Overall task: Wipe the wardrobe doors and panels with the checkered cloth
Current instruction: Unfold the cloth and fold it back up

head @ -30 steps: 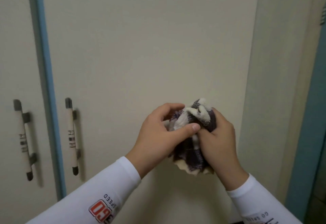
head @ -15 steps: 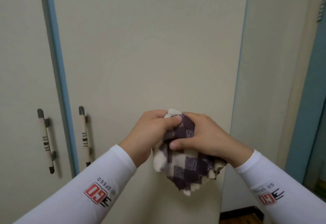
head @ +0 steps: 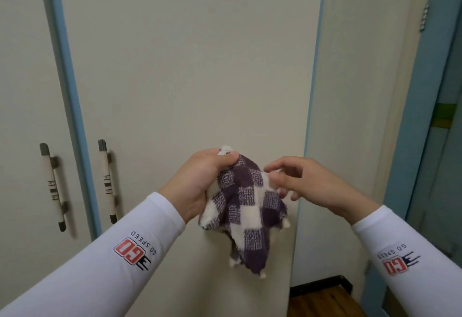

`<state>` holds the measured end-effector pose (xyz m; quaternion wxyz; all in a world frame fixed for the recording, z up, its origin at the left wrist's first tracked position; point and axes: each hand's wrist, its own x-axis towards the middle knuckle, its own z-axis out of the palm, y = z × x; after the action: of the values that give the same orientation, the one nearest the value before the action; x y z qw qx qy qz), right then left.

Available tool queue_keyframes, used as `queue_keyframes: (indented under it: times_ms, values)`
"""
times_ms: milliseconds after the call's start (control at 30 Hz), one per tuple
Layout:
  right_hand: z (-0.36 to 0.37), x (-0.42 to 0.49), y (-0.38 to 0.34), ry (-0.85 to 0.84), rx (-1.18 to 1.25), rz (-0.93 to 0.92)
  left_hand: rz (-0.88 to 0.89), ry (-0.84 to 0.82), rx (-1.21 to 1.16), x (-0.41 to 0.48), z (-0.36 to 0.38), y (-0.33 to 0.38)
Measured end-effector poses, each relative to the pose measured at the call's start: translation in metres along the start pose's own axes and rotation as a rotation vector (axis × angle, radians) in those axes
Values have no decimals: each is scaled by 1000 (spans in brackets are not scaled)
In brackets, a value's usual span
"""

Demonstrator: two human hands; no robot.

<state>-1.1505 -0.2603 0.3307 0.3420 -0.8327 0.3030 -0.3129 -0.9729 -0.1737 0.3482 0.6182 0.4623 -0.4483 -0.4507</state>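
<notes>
Left hand: the left hand grips the top of the bunched cloth, with fingers and thumb curled round a white corner that pokes out above the fist.
Right hand: the right hand is level with the left one and just to the right of the cloth. Its fingers are loosely spread and hold nothing. The fingertips lie at the cloth's right edge, too blurred to tell whether they touch it.
Checkered cloth: the checkered cloth, in purple and cream squares, hangs from the left fist to a loose point. It is in front of the lower part of the middle door; whether it touches the door cannot be told.
Sleeves: the left sleeve and right sleeve are long and white, each with a red "GO SPEED" logo.
Middle door: the middle door is plain cream and fills the centre.
Left door: the left door is cream, set apart from the middle door by an upright blue strip.
Handles: two upright bar handles, pale with dark ends, stand either side of the strip, the left handle and the right handle.
Right panel: the right panel is cream and lies past the middle door's thin blue edge.
Door frame: a blue door frame is at the far right.
Floor: a wooden floor shows at the bottom right.
</notes>
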Motion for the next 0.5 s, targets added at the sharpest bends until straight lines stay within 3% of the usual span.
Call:
queue_keyframes:
  times_ms: [233,367,500]
  values:
    - [26,-10,13,-109,117,359,-70,-5,-145,-5,-14,3]
    - [59,2,22,-74,577,372,-106,-23,-171,-9,-20,1]
    - [71,13,10,79,991,372,-91,-72,-179,-14,-26,-1]
